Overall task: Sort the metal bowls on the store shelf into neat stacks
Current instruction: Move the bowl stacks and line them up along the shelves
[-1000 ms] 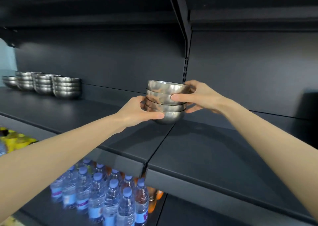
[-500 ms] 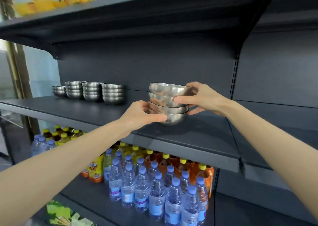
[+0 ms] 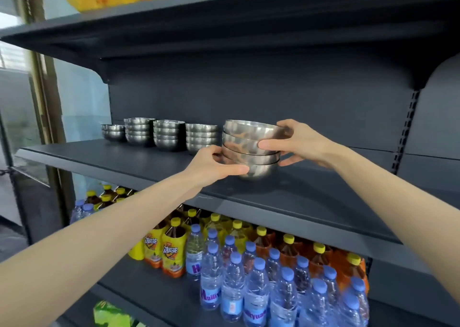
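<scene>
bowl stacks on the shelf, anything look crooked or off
Yes. The held stack, between the left hand and right hand, is uneven: its four bowls sit at slightly different tilts, rims not parallel. The far-left stack is also shorter than the three taller stacks next to it. Nothing looks spilled or damaged.

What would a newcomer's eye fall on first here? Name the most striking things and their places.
First, the stack of metal bowls held between the left hand and the right hand at centre, over the dark shelf. Next, the row of bowl stacks to its left at the shelf's back, and the blue-capped water bottles crowded on the shelf below.
</scene>
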A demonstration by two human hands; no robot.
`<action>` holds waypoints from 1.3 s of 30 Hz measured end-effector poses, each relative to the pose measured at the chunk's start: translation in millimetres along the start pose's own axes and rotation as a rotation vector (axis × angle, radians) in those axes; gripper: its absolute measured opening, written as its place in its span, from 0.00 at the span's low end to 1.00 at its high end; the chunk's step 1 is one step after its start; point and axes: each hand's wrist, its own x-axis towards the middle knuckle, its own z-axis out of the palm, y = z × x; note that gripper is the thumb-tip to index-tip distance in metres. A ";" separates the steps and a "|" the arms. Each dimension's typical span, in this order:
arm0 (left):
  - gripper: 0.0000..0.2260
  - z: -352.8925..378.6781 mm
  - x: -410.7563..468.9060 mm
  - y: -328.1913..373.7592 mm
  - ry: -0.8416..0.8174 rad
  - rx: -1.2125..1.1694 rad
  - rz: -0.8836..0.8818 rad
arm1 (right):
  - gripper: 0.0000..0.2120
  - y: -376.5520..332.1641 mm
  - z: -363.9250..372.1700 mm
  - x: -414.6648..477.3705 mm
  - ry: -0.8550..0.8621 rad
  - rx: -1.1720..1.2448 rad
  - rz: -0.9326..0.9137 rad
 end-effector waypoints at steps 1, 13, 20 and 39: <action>0.17 -4.9 7.9 -5.9 -0.003 -0.008 -0.004 | 0.45 1.1 5.0 9.2 -0.001 0.007 0.003; 0.13 -53.9 127.2 -60.4 -0.109 -0.072 -0.031 | 0.42 11.5 47.2 135.0 0.036 0.038 0.042; 0.22 -53.0 189.2 -89.5 -0.142 -0.121 -0.057 | 0.40 23.8 48.4 177.1 0.085 -0.040 0.105; 0.16 -26.7 257.0 -128.9 -0.336 -0.057 0.049 | 0.32 51.8 56.3 200.7 0.198 0.026 0.299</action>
